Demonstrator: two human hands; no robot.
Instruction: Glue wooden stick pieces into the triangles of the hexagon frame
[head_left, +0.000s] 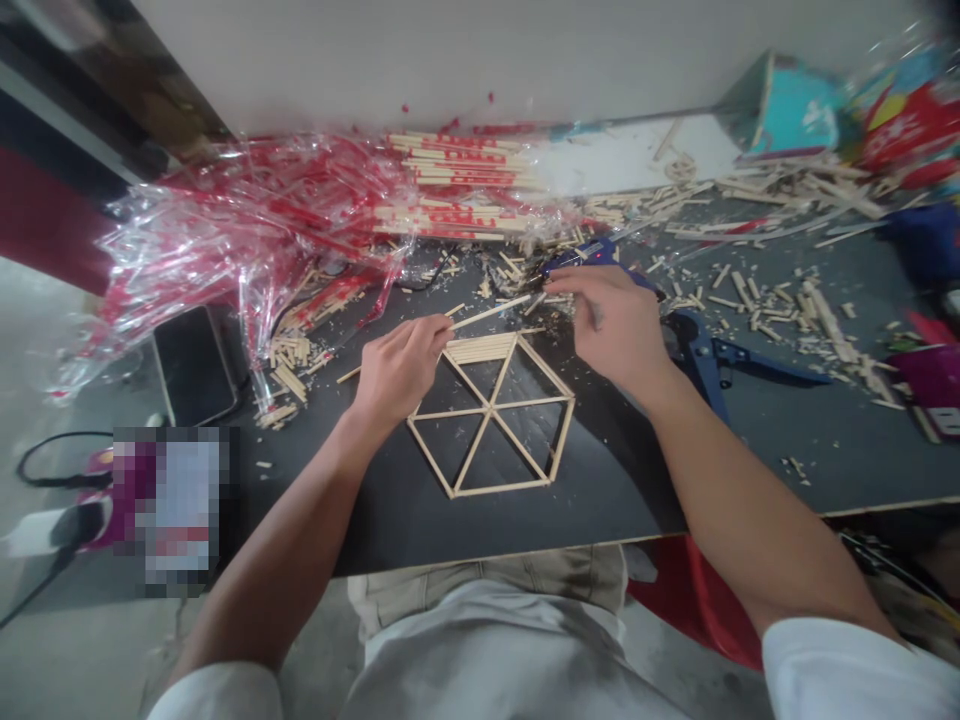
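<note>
A hexagonal frame of wooden sticks [491,408] lies on the dark table, with spokes meeting at its centre and several sticks laid side by side in its top section. Over the frame's upper left corner, my left hand [401,368] is closed on a thin wooden stick [491,313] that points up and right. My right hand [611,320] is raised beyond the frame's upper right, its thumb and fingers pinched near a blue tool [592,252]; what they hold, if anything, is too small to make out.
Red and clear plastic wrappers [300,200] and bundled chopsticks [465,160] lie at the back. Blue cutters [705,350] rest at right among cut stick pieces [765,300]. A phone [195,365] lies at left. A teal container [802,110] stands at the back right.
</note>
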